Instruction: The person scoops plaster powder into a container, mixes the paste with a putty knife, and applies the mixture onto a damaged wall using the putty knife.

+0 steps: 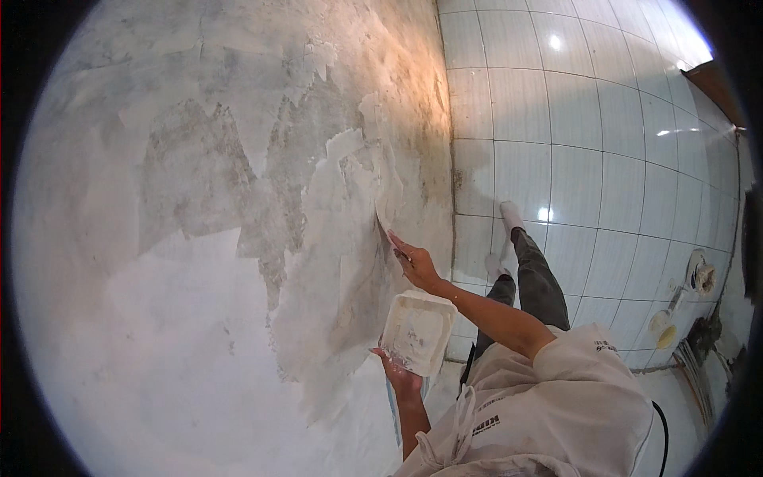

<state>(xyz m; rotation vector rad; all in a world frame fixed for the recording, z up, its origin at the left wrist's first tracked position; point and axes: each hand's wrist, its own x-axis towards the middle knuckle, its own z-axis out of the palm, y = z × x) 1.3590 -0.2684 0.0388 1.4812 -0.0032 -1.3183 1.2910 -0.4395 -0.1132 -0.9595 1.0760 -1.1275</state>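
My right hand [415, 262] pinches the stiff scraper [385, 229] against the wall [238, 199]; my left hand [397, 372] cups the light tray [417, 330] from beneath.

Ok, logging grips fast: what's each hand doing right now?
Left hand: closed, holding the white tray from below.
Right hand: closed on a scraper, its blade against the wall.

White square plaster tray [416, 331] held tilted, thin scraper [386, 230] touching the wall
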